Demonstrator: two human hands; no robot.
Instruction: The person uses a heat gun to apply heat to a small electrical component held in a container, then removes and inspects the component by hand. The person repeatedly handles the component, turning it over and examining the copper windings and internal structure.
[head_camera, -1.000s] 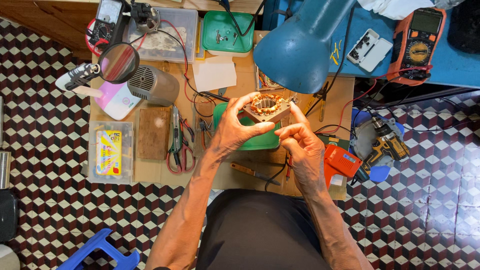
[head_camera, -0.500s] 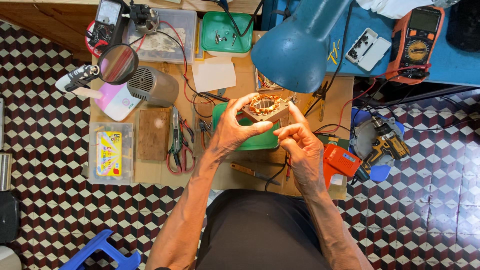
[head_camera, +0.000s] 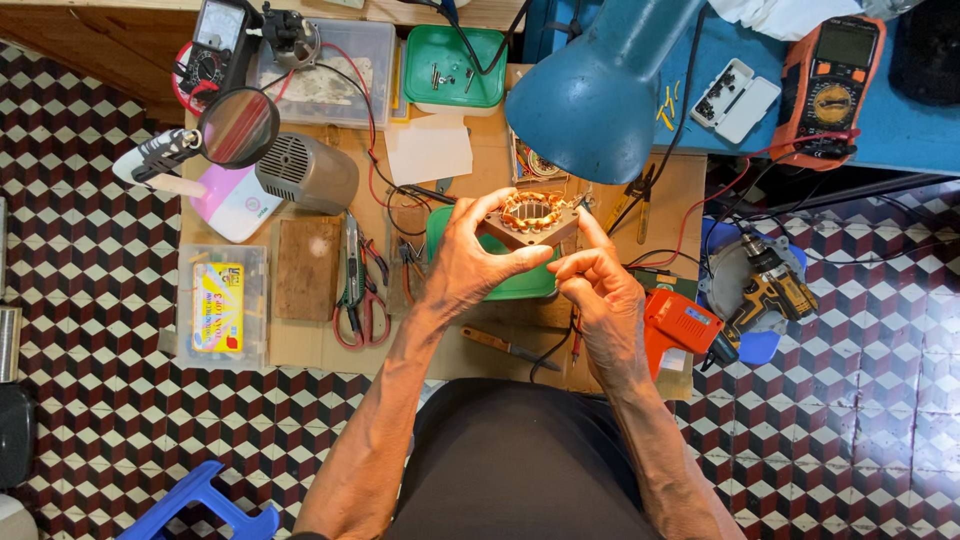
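Note:
A square motor stator (head_camera: 530, 217) with copper windings around a round central hole is held up over the workbench, above a green tray (head_camera: 520, 285). My left hand (head_camera: 470, 262) grips its left side, thumb under the lower edge. My right hand (head_camera: 600, 285) touches its right lower corner with the fingertips, the index finger along the right edge. A thin wire or pin seems to stick out near that finger; it is too small to tell.
A blue desk lamp (head_camera: 600, 90) hangs over the bench. A small grey motor (head_camera: 305, 172), magnifier (head_camera: 235, 127), two multimeters (head_camera: 835, 85), a green parts tray (head_camera: 455, 68), pliers (head_camera: 355, 290), a screwdriver (head_camera: 505, 347), an orange tool (head_camera: 685, 325) and a cordless drill (head_camera: 770, 285) lie around.
Both hands keep their hold on the stator. The right fingers have shifted slightly along its right edge; the stator stays in about the same place.

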